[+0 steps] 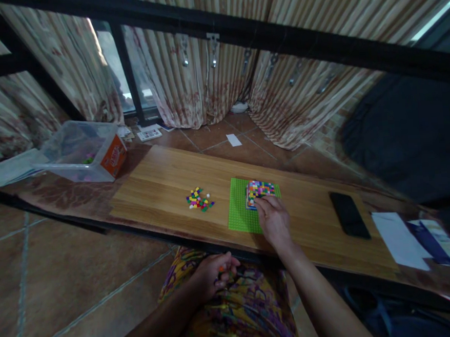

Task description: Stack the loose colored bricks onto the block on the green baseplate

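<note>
My right hand (275,219) reaches over a green studded baseplate (237,208), its fingertips pinched together at the near left corner of a multicoloured block of small toy bricks (263,187). Whatever lies between those fingertips is hidden. Low over my lap, my left hand (217,274) is curled closed, palm up. Small toy bricks (221,269), at least one of them orange, show among its fingers. To the left of the baseplate, a loose pile of tiny bricks (199,199) in yellow, white, green, purple and red is spread on the wooden board.
The wooden board (163,173) lies on a low table. A black phone (349,215) and white papers (399,239) are at the right. A clear plastic box (80,148) with an orange label stands at the left. Curtains (204,88) hang behind a dark metal bar (238,31).
</note>
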The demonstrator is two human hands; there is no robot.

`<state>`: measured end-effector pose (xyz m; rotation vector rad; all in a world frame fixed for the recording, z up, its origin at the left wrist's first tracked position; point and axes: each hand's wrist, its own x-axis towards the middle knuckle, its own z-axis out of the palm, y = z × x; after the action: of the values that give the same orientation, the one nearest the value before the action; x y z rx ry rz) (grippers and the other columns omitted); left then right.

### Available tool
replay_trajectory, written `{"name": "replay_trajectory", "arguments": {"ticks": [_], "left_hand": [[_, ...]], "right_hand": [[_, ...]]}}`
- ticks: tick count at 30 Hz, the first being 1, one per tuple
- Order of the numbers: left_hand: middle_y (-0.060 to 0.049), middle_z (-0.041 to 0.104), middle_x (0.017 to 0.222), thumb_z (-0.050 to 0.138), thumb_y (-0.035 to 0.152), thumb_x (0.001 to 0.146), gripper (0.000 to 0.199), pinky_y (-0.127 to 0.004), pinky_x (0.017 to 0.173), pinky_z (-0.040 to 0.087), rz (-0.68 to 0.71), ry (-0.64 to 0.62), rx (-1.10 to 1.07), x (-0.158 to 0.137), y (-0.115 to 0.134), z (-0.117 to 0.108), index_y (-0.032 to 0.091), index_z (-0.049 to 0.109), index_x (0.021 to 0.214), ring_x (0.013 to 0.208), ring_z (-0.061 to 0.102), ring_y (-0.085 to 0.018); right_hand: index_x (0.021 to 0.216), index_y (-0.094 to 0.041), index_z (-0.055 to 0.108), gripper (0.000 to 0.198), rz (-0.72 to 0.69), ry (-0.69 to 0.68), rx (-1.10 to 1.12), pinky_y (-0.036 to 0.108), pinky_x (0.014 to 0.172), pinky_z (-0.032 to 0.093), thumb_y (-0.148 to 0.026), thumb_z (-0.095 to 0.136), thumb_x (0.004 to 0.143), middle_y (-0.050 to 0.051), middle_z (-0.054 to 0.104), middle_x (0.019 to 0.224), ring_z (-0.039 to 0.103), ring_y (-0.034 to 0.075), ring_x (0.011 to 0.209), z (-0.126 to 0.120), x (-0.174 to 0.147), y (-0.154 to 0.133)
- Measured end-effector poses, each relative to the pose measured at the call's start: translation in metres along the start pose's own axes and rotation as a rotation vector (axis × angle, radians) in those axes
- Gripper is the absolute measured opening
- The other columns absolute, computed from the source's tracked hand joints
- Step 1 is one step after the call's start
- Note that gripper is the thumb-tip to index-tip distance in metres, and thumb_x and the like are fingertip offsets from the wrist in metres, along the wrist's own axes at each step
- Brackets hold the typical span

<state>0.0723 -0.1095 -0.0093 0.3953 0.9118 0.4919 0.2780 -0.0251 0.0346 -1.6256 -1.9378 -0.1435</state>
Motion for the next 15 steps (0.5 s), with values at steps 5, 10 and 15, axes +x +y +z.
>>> {"name": "replay_trajectory", "arguments": {"ticks": [5, 10, 15], "left_hand": [[0.001, 0.05, 0.062, 0.062, 0.046, 0.074, 0.036, -0.021, 0.041, 0.007, 0.005, 0.003, -0.021, 0.001, -0.001, -0.001, 0.01, 0.064, 0.079, 0.042, 0.028, -0.002], [0.0, 0.051, 0.063, 0.063, 0.045, 0.074, 0.035, -0.02, 0.04, 0.007, -0.009, 0.006, -0.028, 0.003, -0.002, -0.003, 0.01, 0.064, 0.079, 0.042, 0.029, -0.002], [0.0, 0.051, 0.064, 0.064, 0.045, 0.073, 0.036, -0.02, 0.04, 0.006, -0.025, -0.013, -0.028, 0.003, -0.001, -0.004, 0.01, 0.064, 0.079, 0.041, 0.028, -0.002]], "right_hand": [[0.103, -0.019, 0.068, 0.027, -0.026, 0.005, -0.018, 0.038, 0.085, 0.046, -0.027, 0.044, 0.093, 0.009, 0.067, 0.095, 0.058, 0.022, 0.089, 0.003, 0.002, 0.001], [0.102, -0.019, 0.067, 0.025, 0.003, 0.015, 0.008, 0.038, 0.082, 0.046, -0.028, 0.046, 0.092, 0.009, 0.069, 0.095, 0.059, 0.023, 0.087, 0.003, -0.003, 0.003], [0.1, -0.018, 0.067, 0.026, 0.096, 0.095, 0.081, 0.038, 0.082, 0.047, -0.031, 0.046, 0.092, 0.009, 0.068, 0.096, 0.059, 0.022, 0.089, -0.006, -0.006, -0.001]]}}
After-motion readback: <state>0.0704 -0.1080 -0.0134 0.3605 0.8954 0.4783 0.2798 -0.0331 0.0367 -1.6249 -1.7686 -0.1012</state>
